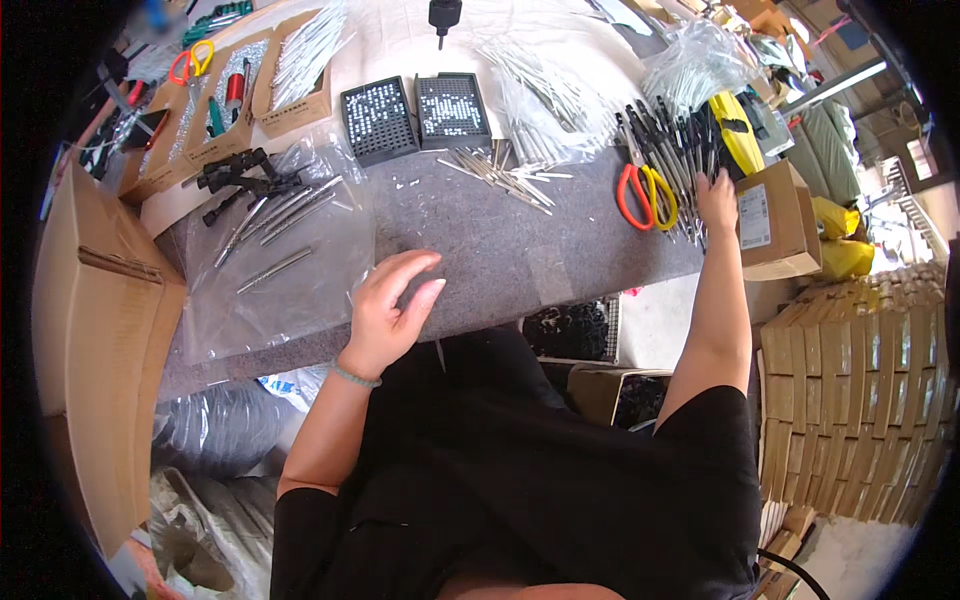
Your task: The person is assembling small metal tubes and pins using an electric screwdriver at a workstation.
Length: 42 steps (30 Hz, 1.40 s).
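Here the left hand (pixel 385 312) hovers with fingers loosely curled and empty, while the right hand's (pixel 716 200) fingers vanish among black-handled tools (pixel 665 135), grip unclear.

Matt grey felt mat (pixel 480 240), glossy metal rods (pixel 275 268), clear plastic sheet (pixel 250 310)

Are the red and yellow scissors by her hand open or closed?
Closed. The scissors lie flat on the grey mat, handle loops side by side, near the right hand.
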### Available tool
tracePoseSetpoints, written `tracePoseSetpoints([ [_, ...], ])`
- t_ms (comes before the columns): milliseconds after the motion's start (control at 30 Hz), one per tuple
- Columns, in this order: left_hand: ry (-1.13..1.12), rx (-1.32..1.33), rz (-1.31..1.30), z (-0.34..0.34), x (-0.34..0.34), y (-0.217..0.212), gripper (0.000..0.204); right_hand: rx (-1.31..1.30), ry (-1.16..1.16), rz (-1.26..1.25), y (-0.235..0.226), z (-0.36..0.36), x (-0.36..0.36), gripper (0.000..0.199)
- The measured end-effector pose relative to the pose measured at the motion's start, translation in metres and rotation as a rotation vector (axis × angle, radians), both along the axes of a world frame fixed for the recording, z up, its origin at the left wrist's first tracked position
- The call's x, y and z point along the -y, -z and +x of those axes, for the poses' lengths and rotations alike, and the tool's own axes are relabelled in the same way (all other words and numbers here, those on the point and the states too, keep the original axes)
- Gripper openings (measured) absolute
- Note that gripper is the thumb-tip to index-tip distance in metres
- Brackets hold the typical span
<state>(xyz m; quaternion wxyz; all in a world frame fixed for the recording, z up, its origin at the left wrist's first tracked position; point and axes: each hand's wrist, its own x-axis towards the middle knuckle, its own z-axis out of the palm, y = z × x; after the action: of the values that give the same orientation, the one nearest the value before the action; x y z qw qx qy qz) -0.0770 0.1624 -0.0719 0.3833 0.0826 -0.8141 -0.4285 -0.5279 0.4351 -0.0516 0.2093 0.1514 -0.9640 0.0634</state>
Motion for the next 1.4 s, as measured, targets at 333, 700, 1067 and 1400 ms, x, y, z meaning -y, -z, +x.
tracePoseSetpoints([
  [333,-0.173,0.067,-0.557,0.034,0.036,-0.041,0.02,-0.464,-0.196,-0.088,0.006,0.008,-0.011,0.042],
  [700,-0.478,0.332,-0.608,0.069,0.094,-0.049,0.011,0.266,-0.632,0.152,-0.04,0.085,0.204,0.024],
  [1067,-0.435,0.274,-0.574,0.059,0.074,-0.051,0.013,0.175,-0.582,0.168,-0.002,0.068,0.241,0.024],
  [1400,-0.387,0.277,-0.539,0.056,0.059,-0.058,0.014,0.425,-0.486,0.312,-0.016,0.06,0.279,0.029],
])
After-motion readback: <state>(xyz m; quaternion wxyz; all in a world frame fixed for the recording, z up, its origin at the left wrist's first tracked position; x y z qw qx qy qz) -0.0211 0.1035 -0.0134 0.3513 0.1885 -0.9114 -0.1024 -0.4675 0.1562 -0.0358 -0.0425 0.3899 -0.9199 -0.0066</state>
